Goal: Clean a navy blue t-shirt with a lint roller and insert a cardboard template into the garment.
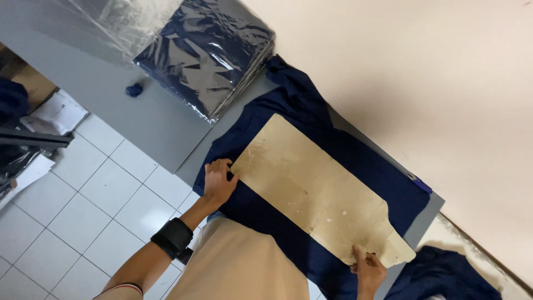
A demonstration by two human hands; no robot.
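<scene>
A dark blue garment (355, 155) lies spread flat on a grey table (161, 122). A long tan cardboard board (311, 186) rests on top of it. My left hand (217, 182) presses on the garment at one end of the board, fingers touching its edge. My right hand (367, 269) pinches the narrow handle end of the board. A black band wraps my left wrist.
A stack of folded dark blue garments in clear plastic bags (208, 53) sits on the table beyond my left hand. A small blue scrap (134, 89) lies beside it. Another blue garment (444, 275) lies past the table's end. White floor tiles (94, 200) and a beige wall (433, 83) border the table.
</scene>
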